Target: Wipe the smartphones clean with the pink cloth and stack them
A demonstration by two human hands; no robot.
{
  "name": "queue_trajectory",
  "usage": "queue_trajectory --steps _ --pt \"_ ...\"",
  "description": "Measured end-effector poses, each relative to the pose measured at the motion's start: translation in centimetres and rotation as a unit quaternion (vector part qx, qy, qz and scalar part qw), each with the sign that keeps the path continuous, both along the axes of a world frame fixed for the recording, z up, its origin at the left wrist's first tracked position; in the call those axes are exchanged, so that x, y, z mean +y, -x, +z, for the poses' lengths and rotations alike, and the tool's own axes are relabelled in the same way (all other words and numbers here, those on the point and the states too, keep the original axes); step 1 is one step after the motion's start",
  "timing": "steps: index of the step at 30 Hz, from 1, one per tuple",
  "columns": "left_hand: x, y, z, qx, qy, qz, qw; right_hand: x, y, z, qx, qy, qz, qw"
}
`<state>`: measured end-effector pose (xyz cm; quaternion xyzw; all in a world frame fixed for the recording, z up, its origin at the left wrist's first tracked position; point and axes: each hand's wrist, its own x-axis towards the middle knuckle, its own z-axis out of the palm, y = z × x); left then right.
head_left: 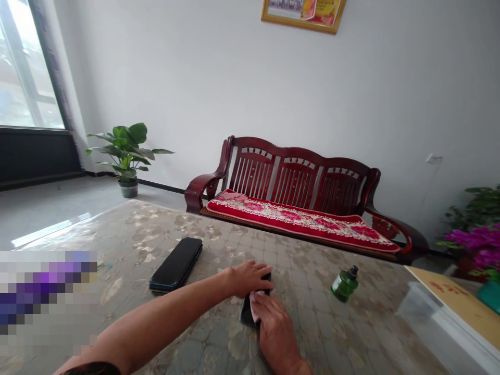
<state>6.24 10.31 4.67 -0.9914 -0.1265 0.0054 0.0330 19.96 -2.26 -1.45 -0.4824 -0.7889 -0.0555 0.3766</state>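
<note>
Black slab-shaped phone (pixel 246 312) held at far end by left hand (pixel 250 277); pale-pink cloth (pixel 254 306) gripped against it by right hand (pixel 275 322); phone's long axis pointed away, slightly rightward.

Phone (pixel 246 312): black, glossy, thin slab. Lay on the patterned table (pixel 312 338), long side running away and slightly to the right. Left hand (pixel 250 278) covered much of its far half; near-left corner showed. Cloth (pixel 254 308): small, pale pink, folded or bunched, exact shape hidden. Sat against the phone's upper face, on its nearer part, under the fingers of the right hand (pixel 275 323).
</note>
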Motion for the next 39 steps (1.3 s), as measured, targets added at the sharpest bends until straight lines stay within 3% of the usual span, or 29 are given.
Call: queue_trajectory --steps 6,14,21,24,26,29,32,35,39 --pt "0.2 -0.1 0.9 0.027 0.022 0.03 0.999 -0.1 0.1 -0.1 0.007 0.009 -0.018 1.0" --pt "1.2 2.6 0.6 0.041 0.062 0.191 0.979 0.6 -1.2 -0.8 0.05 0.007 -0.083 0.995" --pt "-2.4 4.0 0.3 0.011 0.06 0.308 0.949 0.7 -1.5 -0.9 0.138 0.042 -0.104 0.984" --pt "-4.8 3.4 -0.3 -0.002 0.042 0.365 0.93 1.2 -2.0 -0.8 0.26 0.074 -0.105 0.957" --pt "-6.2 2.8 -0.9 -0.007 0.024 0.396 0.918 1.9 -2.7 -0.6 0.366 0.085 -0.13 0.918" --pt "-7.8 2.1 -1.8 -0.01 0.01 0.416 0.909 3.0 -3.9 -0.3 0.443 0.034 -0.19 0.875" --pt "-9.0 1.7 -2.5 -0.031 0.018 0.397 0.917 3.3 -4.3 -0.1 0.349 -0.02 -0.183 0.919" --pt "-10.2 2.0 -2.6 -0.052 0.073 0.376 0.922 2.5 -3.3 -0.1 0.192 0.027 -0.096 0.976" --pt "-11.3 3.1 -1.9 -0.054 0.191 0.323 0.925 1.4 -1.8 0.1 0.069 0.083 -0.071 0.992"
